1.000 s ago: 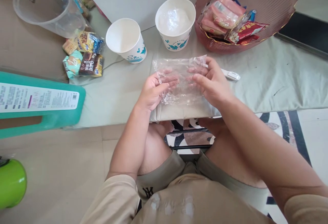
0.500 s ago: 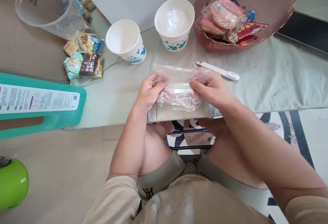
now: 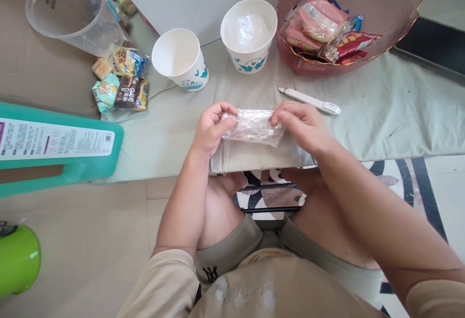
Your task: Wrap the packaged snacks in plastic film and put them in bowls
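Between my two hands, just above the cloth near its front edge, is a crinkled clear plastic wrapper (image 3: 254, 126), folded into a flat strip. What lies inside it, if anything, I cannot make out. My left hand (image 3: 213, 126) pinches its left end between thumb and fingers. At the right end, my right hand (image 3: 300, 123) grips it with thumb and forefinger. Behind my right hand lies a white utility knife (image 3: 308, 100), its tip pointing left. A paper cup (image 3: 250, 58) with clear plastic in it stands beyond the wrapper, and another paper cup (image 3: 185, 66) stands left of it.
A pink ribbed bowl (image 3: 385, 12) with packaged snacks stands back right, beside a dark flat device (image 3: 432, 49). At left are small snack packs (image 3: 125, 90), a clear plastic tub (image 3: 69, 12) and a green jug (image 3: 109, 163). A grey cloth (image 3: 366, 124) covers the surface.
The plastic's upper flap, which stood up between my hands, is now folded down, leaving a narrower strip. My right hand has turned slightly, with its fingers curled over the end.
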Available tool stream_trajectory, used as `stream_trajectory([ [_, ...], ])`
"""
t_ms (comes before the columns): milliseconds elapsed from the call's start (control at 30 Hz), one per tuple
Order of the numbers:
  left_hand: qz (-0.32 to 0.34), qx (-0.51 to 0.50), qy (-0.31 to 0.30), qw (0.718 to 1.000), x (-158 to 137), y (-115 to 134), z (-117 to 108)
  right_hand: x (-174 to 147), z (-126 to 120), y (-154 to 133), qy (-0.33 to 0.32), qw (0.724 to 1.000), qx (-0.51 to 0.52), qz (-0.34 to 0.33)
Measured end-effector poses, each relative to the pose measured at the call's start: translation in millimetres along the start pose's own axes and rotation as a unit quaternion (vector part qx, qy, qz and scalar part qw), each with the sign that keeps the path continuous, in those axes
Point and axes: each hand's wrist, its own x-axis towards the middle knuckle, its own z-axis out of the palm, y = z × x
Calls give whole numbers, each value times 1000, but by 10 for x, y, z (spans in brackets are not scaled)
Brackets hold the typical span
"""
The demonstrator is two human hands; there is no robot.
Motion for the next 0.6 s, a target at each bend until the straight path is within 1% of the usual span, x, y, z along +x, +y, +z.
stream_trajectory([
  [67,-7,17,0,1000,2,-20,3,-1,11,60,25,999,-31,18],
  [167,1,7,9,1000,3,-30,-7,-2,-12,122,42,999,-12,20],
  [233,-1,-2,-11,1000,-9,-17,-24,1,-50,102,48,999,18,8],
  [267,-13,-3,-37,999,-19,-6,-31,2,-67,72,43,998,39,9],
  [300,-30,-3,-69,997,-30,8,-35,2,-78,32,20,998,61,22],
  [333,-47,-4,-100,994,-42,23,-34,0,-78,-13,-23,996,78,44],
  [367,-59,-10,-123,991,-52,36,-26,-3,-66,-61,-84,991,85,67],
  [400,-64,-23,-133,989,-59,48,-13,-8,-41,-105,-149,982,80,86],
  [433,-60,-44,-130,989,-64,56,6,-13,-4,-142,-201,972,68,98],
  [467,-51,-71,-115,989,-67,59,30,-19,42,-171,-230,966,58,101],
  [500,-44,-101,-99,989,-68,57,58,-23,95,-189,-232,966,54,97],
  [533,-43,-125,-90,987,-68,50,87,-25,150,-196,-211,972,57,91],
  [600,-58,-141,-96,984,-69,21,144,-24,250,-181,-138,985,69,83],
])
